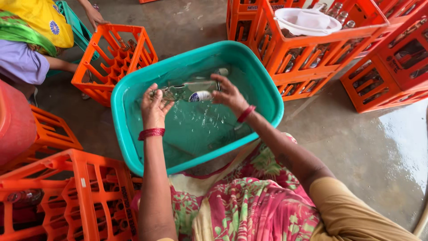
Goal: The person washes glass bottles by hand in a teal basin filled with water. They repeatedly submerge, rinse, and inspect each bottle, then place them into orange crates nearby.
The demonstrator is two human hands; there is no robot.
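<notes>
Bottle rinse under way over the tub

Both hands hold a clear glass bottle with a white and blue label [191, 91] sideways, just above the water in the teal plastic tub [267, 96] on the wet concrete floor [356, 143]. The left hand [154, 107] closes its fingers around the neck end; the right hand [229, 94] grips the base end, fingers curled on the glass. Water drips from the bottle, so this looks like the rinsing step. Orange plastic crates [116, 62] stand around the tub: the far right ones hold bottles and a white plastic basin [307, 22]. Another person's hand [94, 18] rests on the far left crate. A wet bottle probably calls for a firm grip.
</notes>
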